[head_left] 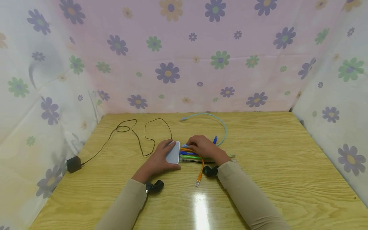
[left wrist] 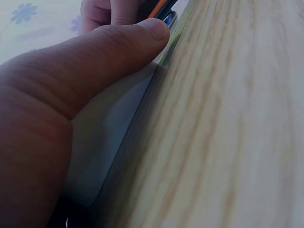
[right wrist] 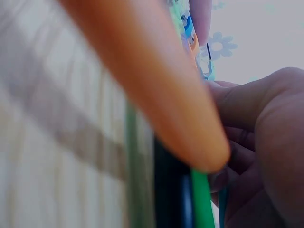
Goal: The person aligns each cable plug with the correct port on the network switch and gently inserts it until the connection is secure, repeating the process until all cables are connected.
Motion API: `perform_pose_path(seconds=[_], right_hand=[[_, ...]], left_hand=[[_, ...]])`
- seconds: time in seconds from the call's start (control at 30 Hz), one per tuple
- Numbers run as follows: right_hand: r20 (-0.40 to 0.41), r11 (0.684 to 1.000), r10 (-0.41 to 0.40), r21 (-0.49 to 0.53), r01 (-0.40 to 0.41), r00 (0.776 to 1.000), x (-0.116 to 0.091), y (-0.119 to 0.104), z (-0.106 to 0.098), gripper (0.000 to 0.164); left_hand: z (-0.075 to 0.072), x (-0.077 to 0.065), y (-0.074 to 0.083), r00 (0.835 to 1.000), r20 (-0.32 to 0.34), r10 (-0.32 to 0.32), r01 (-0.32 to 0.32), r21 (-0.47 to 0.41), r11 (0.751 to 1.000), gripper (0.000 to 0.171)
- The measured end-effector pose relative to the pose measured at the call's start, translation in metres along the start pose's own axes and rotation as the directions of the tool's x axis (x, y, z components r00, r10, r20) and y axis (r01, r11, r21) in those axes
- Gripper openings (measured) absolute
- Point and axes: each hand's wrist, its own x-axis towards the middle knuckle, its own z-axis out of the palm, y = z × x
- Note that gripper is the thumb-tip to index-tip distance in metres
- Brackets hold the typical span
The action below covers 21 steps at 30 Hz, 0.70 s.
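A small white network switch (head_left: 174, 154) lies on the table, its right side lined with cable plugs. My left hand (head_left: 157, 160) holds it, thumb along the near edge and fingers over the far side. Just right of the switch, my right hand (head_left: 204, 147) pinches the plug end of a light blue network cable (head_left: 225, 127) at the row of ports. Whether that plug is fully seated cannot be seen. Orange (head_left: 203, 166), blue (head_left: 187, 153), green (head_left: 193, 157) and black (head_left: 196, 161) network cables run from the same side. In the right wrist view the orange cable (right wrist: 156, 85) hides much.
A thin black cord (head_left: 138, 140) leads from the switch's far side to a black power adapter (head_left: 74, 164) at the table's left edge. The light blue cable's other plug (head_left: 183, 119) lies toward the back. Flowered cloth (head_left: 198, 73) encloses the wooden table (head_left: 273, 166).
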Motion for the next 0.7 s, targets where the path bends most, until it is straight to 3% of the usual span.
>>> perform_pose_path(seconds=[0.7], right_hand=[[0.015, 0.999, 0.017, -0.035, -0.017, 1.0, 0.0037, -0.0022, 0.0047, 0.02]], left_hand=[[0.0004, 0.0011, -0.0013, 1.0, 0.009, -0.016, 0.016, 0.009, 1.0, 0.109]])
